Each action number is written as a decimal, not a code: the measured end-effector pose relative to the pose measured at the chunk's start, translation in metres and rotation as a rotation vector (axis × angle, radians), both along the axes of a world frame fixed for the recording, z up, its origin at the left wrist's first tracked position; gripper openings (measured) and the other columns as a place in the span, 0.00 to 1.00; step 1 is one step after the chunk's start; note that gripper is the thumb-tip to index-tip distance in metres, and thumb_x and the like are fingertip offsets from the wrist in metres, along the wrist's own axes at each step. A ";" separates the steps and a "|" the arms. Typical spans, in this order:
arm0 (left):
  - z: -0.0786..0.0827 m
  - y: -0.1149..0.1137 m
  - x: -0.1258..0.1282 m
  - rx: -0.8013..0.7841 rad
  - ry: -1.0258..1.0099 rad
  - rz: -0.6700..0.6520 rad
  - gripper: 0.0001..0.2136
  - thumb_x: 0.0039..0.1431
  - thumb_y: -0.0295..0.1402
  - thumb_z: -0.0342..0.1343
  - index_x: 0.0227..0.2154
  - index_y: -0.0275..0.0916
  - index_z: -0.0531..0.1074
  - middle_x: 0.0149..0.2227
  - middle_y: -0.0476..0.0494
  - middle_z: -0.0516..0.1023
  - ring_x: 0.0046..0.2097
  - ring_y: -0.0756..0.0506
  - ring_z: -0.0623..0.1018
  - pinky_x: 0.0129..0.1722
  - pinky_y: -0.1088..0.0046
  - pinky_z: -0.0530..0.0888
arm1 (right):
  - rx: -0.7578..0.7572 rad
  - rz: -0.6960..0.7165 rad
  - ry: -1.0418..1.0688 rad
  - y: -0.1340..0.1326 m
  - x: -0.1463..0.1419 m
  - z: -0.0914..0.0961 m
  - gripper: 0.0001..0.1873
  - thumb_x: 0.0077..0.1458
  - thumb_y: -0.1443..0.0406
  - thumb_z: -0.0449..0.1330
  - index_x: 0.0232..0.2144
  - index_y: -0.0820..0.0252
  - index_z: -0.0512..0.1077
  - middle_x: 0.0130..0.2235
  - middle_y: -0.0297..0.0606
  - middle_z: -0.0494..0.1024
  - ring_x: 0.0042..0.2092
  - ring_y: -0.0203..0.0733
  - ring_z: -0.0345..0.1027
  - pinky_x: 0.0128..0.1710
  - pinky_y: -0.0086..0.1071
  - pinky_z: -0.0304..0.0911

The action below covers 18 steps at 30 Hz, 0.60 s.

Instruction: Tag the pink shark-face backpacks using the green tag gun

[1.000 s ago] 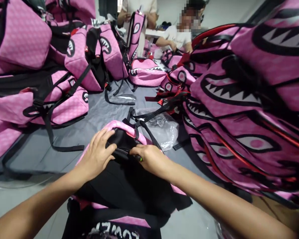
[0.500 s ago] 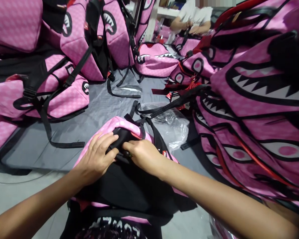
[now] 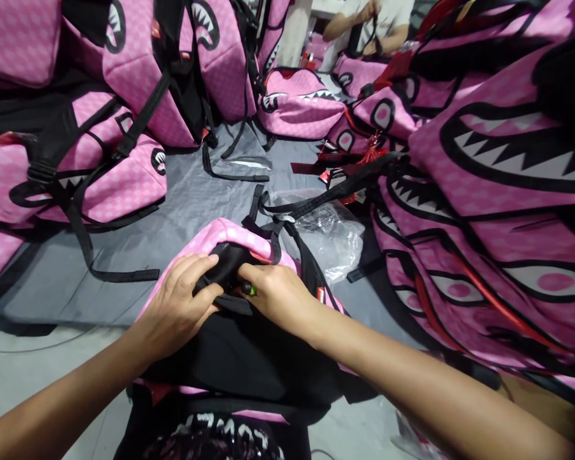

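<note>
A pink and black backpack (image 3: pixel 268 345) lies in front of me at the table edge, its black fabric side facing me. My left hand (image 3: pixel 179 300) grips the rim of a dark opening in it, thumb on the near edge and fingers at the far side. Beside it, my right hand (image 3: pixel 273 291) is closed around a small tool with a black and bright green handle end (image 3: pixel 249 290). The tool's other end is hidden in the opening, so its kind does not show. Black straps (image 3: pixel 311 262) trail from the backpack's right side.
Pink shark-mouth backpacks stand at the left (image 3: pixel 129 83) and pile up at the right (image 3: pixel 517 153). A clear plastic bag (image 3: pixel 335 239) lies on the grey table cover (image 3: pixel 182 191). Across the table, a person's hands (image 3: pixel 371 13) hold something dark.
The opening looks wider, and the green on the tool's handle now shows. My left hand has shifted slightly left. The person opposite has raised one hand.
</note>
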<state>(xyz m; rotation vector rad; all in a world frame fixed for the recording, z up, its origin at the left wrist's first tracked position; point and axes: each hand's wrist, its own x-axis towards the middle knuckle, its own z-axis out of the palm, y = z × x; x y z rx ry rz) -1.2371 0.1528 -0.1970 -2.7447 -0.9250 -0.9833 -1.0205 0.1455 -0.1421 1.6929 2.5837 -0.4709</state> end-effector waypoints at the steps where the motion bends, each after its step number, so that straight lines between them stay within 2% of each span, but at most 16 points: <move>1: -0.002 0.000 -0.002 -0.004 0.004 -0.010 0.11 0.58 0.27 0.61 0.43 0.41 0.69 0.58 0.37 0.63 0.62 0.36 0.66 0.62 0.49 0.70 | -0.013 -0.025 0.019 -0.002 0.002 0.000 0.04 0.58 0.70 0.61 0.38 0.60 0.71 0.34 0.37 0.81 0.33 0.38 0.73 0.29 0.29 0.51; 6: -0.010 0.002 -0.008 0.023 -0.052 -0.077 0.14 0.57 0.24 0.60 0.45 0.43 0.68 0.54 0.41 0.66 0.61 0.40 0.67 0.64 0.51 0.68 | -0.020 -0.054 0.007 -0.005 0.001 -0.002 0.07 0.57 0.71 0.62 0.39 0.59 0.71 0.35 0.37 0.81 0.35 0.40 0.75 0.31 0.29 0.53; 12: -0.009 0.002 -0.007 0.007 -0.032 -0.064 0.14 0.57 0.25 0.60 0.45 0.44 0.67 0.54 0.42 0.65 0.61 0.40 0.66 0.64 0.51 0.68 | 0.004 -0.040 0.027 -0.005 -0.001 -0.007 0.10 0.57 0.73 0.59 0.42 0.59 0.72 0.37 0.36 0.81 0.37 0.40 0.75 0.31 0.28 0.55; 16: -0.013 0.006 -0.004 -0.032 -0.041 -0.045 0.14 0.57 0.27 0.60 0.46 0.43 0.69 0.56 0.40 0.66 0.62 0.39 0.66 0.64 0.50 0.66 | 0.069 0.065 0.031 0.002 -0.005 -0.008 0.13 0.60 0.73 0.54 0.45 0.58 0.72 0.42 0.39 0.79 0.38 0.40 0.75 0.32 0.29 0.60; 18: -0.010 0.004 -0.001 -0.070 -0.036 -0.013 0.12 0.59 0.29 0.59 0.46 0.41 0.70 0.58 0.37 0.66 0.64 0.39 0.65 0.65 0.51 0.65 | 0.123 0.141 0.057 0.003 -0.006 -0.010 0.16 0.60 0.74 0.51 0.46 0.56 0.73 0.44 0.40 0.78 0.37 0.41 0.75 0.31 0.29 0.63</move>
